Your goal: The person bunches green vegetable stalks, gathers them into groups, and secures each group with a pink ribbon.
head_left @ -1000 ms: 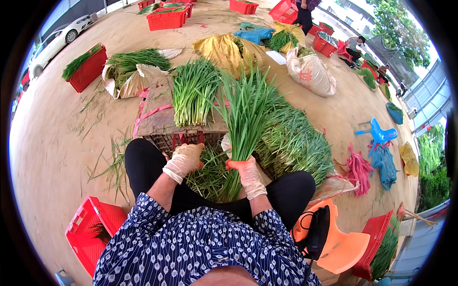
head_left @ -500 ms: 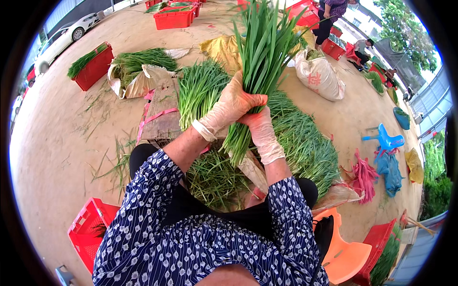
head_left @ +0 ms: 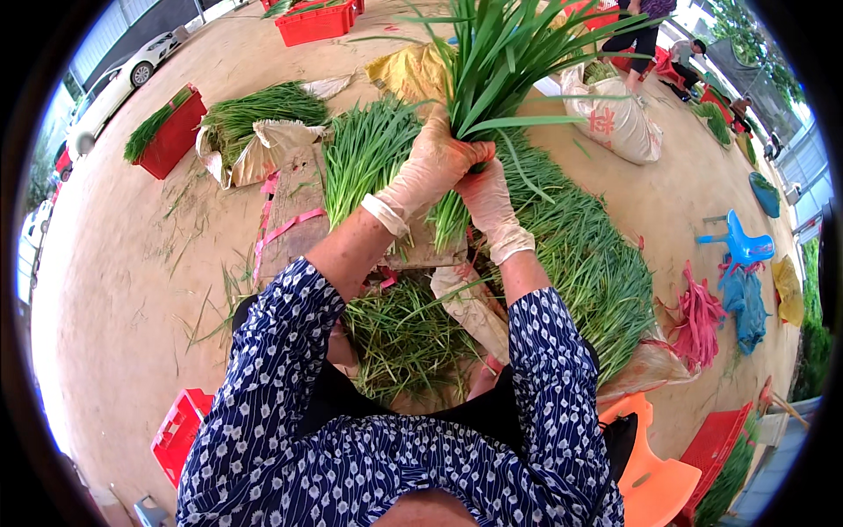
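A thick bunch of garlic chives (head_left: 492,75) is gripped by both my gloved hands, its leaves fanning out away from me and its pale stems pointing down. My left hand (head_left: 430,162) closes round the bunch from the left, thumb across it. From the right, my right hand (head_left: 488,198) wraps it just below, touching the left. Under and left of them, more cut chives (head_left: 360,167) lie on a worn wooden board (head_left: 299,198). To the right is a large heap of loose chives (head_left: 588,263). Messy trimmings (head_left: 404,338) lie between my legs.
Red crates (head_left: 167,136) of greens and sacks (head_left: 606,114) stand about the floor. At right are pink ties (head_left: 700,316), a blue bag (head_left: 745,307) and a blue stool (head_left: 739,241). An orange chair (head_left: 654,479) is by my right side. Other people (head_left: 637,39) are at far right.
Both hands have lowered the bunch toward the board, still gripping it. Its leaves now spread wider and droop to the right.
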`<action>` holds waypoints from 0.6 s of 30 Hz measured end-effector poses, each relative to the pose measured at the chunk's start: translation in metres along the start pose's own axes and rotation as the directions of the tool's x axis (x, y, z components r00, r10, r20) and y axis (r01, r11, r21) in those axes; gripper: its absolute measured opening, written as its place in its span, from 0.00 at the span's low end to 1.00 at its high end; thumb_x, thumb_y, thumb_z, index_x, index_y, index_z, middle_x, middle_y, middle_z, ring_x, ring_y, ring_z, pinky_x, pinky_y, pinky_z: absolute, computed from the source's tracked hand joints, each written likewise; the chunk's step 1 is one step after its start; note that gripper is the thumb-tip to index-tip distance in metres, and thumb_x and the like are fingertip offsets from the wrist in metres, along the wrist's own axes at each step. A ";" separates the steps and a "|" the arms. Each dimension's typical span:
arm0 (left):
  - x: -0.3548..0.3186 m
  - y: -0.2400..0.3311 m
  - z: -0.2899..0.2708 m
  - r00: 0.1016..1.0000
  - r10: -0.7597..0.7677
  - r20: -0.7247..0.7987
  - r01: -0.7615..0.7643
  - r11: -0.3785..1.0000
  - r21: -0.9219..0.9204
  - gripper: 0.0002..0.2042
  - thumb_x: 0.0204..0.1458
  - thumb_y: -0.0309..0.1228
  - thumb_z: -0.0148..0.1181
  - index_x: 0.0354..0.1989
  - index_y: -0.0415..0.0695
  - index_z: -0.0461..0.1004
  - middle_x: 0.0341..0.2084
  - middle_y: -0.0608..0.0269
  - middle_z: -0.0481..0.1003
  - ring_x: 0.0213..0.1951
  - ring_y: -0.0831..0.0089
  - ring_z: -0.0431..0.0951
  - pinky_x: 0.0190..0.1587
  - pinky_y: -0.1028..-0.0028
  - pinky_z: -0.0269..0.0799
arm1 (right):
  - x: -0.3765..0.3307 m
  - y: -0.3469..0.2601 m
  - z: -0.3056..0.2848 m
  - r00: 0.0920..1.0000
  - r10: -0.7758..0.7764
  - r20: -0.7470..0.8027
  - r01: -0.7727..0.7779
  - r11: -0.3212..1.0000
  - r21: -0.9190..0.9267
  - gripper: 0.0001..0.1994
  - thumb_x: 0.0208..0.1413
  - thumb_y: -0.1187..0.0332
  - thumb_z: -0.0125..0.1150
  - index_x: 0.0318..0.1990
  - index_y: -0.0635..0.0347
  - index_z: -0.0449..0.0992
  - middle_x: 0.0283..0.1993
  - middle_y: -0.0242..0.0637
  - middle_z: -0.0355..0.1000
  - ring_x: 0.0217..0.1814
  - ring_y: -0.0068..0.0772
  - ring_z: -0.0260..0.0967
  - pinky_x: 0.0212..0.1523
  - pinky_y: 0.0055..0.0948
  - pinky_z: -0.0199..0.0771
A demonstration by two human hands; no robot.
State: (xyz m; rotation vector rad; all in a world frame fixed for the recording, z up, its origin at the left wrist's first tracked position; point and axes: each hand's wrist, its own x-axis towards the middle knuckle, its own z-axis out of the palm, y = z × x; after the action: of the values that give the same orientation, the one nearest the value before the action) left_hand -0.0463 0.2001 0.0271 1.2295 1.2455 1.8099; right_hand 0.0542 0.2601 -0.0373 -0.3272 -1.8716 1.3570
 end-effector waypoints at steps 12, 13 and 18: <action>-0.038 0.007 -0.076 0.990 0.077 0.114 -0.109 0.947 0.304 0.71 0.33 0.36 0.85 0.76 0.43 0.27 0.72 0.49 0.49 0.69 0.65 0.55 0.69 0.68 0.56 | 0.076 -0.057 0.027 0.946 0.275 0.170 -0.323 0.788 0.525 0.13 0.47 0.77 0.69 0.42 0.65 0.82 0.37 0.36 0.82 0.36 0.26 0.78 0.42 0.27 0.77; -0.040 0.003 -0.078 0.998 -0.006 0.065 -0.010 0.968 0.249 0.72 0.31 0.35 0.86 0.76 0.41 0.26 0.72 0.52 0.48 0.70 0.65 0.53 0.70 0.67 0.52 | 0.086 -0.047 0.037 0.949 0.269 0.168 -0.317 0.786 0.531 0.13 0.46 0.76 0.70 0.42 0.65 0.82 0.37 0.36 0.82 0.36 0.26 0.78 0.42 0.28 0.77; -0.034 -0.039 -0.132 0.972 -0.076 -0.221 0.164 0.895 0.415 0.66 0.33 0.31 0.83 0.75 0.37 0.33 0.65 0.44 0.59 0.64 0.61 0.64 0.67 0.66 0.61 | 0.113 0.005 0.099 0.900 0.426 0.095 -0.428 0.817 0.387 0.15 0.47 0.70 0.74 0.43 0.66 0.83 0.37 0.38 0.82 0.39 0.28 0.77 0.46 0.29 0.74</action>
State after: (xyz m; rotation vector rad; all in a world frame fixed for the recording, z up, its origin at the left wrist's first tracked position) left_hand -0.1562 0.1375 -0.0374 1.1806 1.8726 1.6471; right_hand -0.0919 0.2632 -0.0039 -0.5549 -1.5178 2.0056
